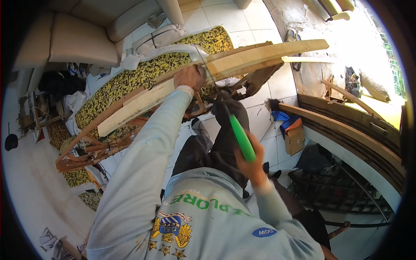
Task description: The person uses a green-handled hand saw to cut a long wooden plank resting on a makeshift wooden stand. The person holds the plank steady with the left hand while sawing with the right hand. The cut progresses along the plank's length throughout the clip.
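Note:
A long pale wooden plank [260,56] lies across a wooden frame [95,149] in front of me, slanting from near left to far right. My left hand [189,78] is closed over the plank near its middle. In my right hand [253,160] is the green handle of a handsaw [241,138], fingers wrapped round it. The thin blade runs up and left from the handle and crosses the plank just right of my left hand. How deep the blade sits in the wood I cannot tell. My knee is beneath the plank, close to the blade.
Mottled yellow-and-black foam [108,99] lies behind the frame on the tiled floor. A beige sofa [80,41] stands at far left. To the right are a cardboard box [294,139] and long timber boards [346,138]. Part of another person [342,229] shows at lower right.

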Tool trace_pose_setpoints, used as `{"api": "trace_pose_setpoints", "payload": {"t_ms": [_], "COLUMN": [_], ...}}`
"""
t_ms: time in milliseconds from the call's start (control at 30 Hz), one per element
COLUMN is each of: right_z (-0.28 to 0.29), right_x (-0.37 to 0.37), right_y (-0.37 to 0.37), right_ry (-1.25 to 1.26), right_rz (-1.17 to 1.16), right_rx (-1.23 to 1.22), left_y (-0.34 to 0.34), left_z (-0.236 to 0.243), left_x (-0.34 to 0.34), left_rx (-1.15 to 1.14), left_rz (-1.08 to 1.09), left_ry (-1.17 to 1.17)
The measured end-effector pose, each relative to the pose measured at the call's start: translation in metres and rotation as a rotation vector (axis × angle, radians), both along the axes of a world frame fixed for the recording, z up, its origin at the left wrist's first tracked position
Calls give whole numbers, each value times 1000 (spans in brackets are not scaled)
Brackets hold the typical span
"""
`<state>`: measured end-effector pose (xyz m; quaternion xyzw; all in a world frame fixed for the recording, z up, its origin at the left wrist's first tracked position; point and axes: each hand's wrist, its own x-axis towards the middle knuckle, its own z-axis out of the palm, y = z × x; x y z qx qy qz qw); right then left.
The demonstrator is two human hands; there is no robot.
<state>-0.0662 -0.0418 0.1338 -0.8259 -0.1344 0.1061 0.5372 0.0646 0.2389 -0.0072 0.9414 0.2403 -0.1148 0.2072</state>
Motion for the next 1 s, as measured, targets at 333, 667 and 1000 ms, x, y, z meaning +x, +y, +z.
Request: {"api": "trace_pose_setpoints", "payload": {"t_ms": [333, 667, 1000], "right_z": [-26, -67, 17], "right_x": [10, 98, -4], "right_y": [1, 79, -8], "right_ry": [51, 64, 73], "right_rz": [35, -55, -13], "right_rx": [65, 136, -36], "left_y": [6, 3, 2], "left_z": [-7, -7, -1], "left_x": [-4, 11, 3], "left_rx": [13, -3, -3], "left_rz": [-22, -80, -7], "left_ry": [13, 27, 3]}}
